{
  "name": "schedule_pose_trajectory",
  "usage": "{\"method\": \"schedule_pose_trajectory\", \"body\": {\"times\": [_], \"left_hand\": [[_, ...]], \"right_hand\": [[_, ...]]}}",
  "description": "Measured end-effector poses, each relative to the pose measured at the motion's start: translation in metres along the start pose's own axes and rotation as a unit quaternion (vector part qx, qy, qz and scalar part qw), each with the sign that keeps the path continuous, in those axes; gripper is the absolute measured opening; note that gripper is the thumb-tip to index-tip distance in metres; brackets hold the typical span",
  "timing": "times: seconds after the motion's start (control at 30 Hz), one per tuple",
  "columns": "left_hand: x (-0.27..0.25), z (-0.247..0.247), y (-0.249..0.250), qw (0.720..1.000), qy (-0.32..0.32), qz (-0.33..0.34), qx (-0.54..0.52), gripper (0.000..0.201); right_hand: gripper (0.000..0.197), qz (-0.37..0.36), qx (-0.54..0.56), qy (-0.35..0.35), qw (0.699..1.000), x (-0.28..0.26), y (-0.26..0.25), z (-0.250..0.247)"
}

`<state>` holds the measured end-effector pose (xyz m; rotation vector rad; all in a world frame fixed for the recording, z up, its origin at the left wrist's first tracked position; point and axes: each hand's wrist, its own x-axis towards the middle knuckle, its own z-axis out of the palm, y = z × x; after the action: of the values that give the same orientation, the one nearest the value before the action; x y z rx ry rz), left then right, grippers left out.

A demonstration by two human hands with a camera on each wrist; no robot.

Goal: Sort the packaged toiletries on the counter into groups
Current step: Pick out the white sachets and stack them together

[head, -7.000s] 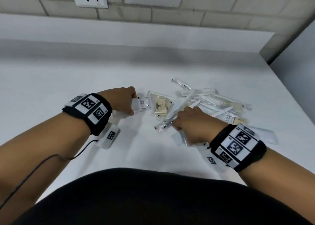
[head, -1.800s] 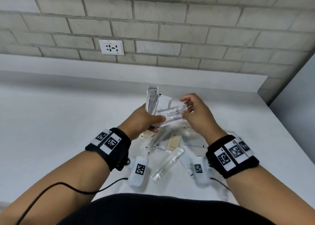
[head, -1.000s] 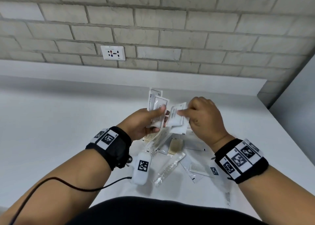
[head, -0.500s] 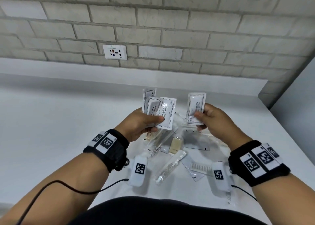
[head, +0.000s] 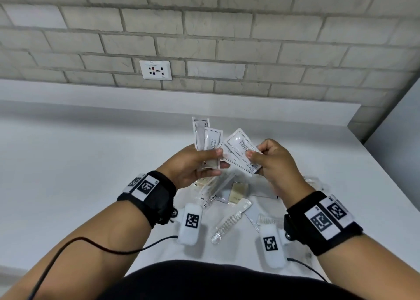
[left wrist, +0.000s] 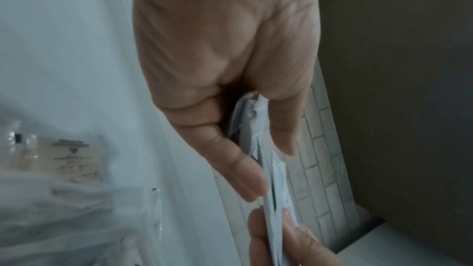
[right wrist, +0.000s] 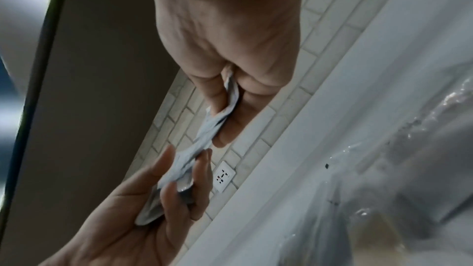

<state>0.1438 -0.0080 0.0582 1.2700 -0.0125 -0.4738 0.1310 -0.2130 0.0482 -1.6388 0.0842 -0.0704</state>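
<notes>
Above white counter (head: 79,163) — left hand (head: 193,165), right hand (head: 275,161) pinching sachets (head: 238,150).

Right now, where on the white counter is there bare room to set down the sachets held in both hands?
The white counter lies bare left of the left hand, back to the raised ledge. Another bare strip runs behind the white printed sachets, and some to the right by the grey side wall. It is crowded under and between the wrists, where clear-wrapped combs and packets overlap.
</notes>
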Motion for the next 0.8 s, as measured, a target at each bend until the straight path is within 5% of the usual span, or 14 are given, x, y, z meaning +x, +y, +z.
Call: {"method": "schedule_pose_trajectory", "body": {"times": [0.3,0.43,0.6,0.8], "left_hand": [[0.004,0.012,-0.007,0.999,-0.021,0.013,0.049,0.017],[0.003,0.007,-0.009,0.999,-0.023,0.010,-0.020,0.013],[0.003,0.007,-0.009,0.999,-0.022,0.021,0.037,0.025],[0.003,0.003,-0.002,0.998,0.025,-0.001,-0.060,0.021]], "right_hand": [[0.023,-0.043,-0.242,-0.125,0.961,-0.010,-0.001,0.022],[0.018,0.009,-0.172,-0.101,0.980,-0.009,0.000,0.023],[0.015,0.028,-0.090,-0.138,0.986,-0.010,0.002,0.031],[0.025,0.041,-0.037,-0.085,0.995,0.001,0.005,0.017]]}}
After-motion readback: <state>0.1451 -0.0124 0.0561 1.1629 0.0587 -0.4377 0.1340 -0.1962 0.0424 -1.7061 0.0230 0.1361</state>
